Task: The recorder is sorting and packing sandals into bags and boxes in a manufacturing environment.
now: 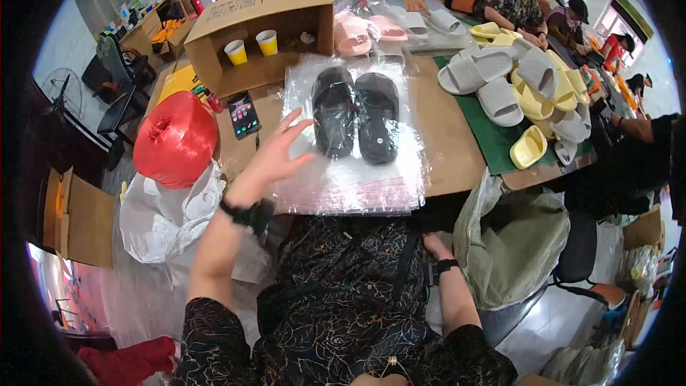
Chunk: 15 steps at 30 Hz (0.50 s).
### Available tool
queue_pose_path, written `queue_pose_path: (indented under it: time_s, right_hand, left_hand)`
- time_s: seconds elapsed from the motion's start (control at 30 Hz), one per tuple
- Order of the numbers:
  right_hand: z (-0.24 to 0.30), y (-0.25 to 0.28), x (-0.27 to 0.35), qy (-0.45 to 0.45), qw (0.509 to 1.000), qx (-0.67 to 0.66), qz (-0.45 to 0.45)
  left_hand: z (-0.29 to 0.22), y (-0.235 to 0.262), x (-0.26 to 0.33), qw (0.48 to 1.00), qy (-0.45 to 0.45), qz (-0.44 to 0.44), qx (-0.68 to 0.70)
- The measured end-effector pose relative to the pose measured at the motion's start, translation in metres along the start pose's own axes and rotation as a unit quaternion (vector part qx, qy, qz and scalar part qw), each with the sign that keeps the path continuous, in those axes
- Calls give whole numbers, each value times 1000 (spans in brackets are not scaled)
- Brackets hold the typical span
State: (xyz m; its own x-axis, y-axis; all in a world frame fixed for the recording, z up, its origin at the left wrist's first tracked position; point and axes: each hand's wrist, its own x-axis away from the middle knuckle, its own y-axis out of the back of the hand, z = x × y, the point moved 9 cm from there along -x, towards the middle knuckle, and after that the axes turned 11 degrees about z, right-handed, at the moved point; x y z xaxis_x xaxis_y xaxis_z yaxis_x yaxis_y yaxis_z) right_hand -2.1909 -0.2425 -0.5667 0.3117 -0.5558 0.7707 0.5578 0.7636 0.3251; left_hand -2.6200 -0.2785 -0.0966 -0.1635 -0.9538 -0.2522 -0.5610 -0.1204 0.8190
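Note:
A pair of black slippers (355, 113) lies side by side on a stack of clear plastic bags (350, 186) on the brown table. My left hand (275, 157) hovers just left of the slippers, fingers spread, holding nothing. My right hand (434, 246) is down at my lap below the table edge, mostly hidden; its fingers cannot be made out. A black watch sits on each wrist.
A red twine spool (176, 138) and a phone (243, 114) lie to the left. An open cardboard box (261, 32) holds two yellow cups. Pink slippers (354, 36), grey and yellow slippers (522, 93) on a green mat. Other people work at the far right. A grey-green sack (511, 243) hangs at the right.

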Motion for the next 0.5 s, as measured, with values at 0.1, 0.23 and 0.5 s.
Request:
queue_pose_path:
  time_s: [0.1,0.23,0.5]
  right_hand:
    - [-64,-18,-12,-49,989,-111,81]
    - [-104,-34,-18,68,982,-141,105]
    - [4,-10,25,26,980,60,189]
  left_hand:
    - [-14,13,65,947,75,82,300]
    - [41,-102,208,672,364,350,542]
    - [198,-257,382,565,572,275,527]
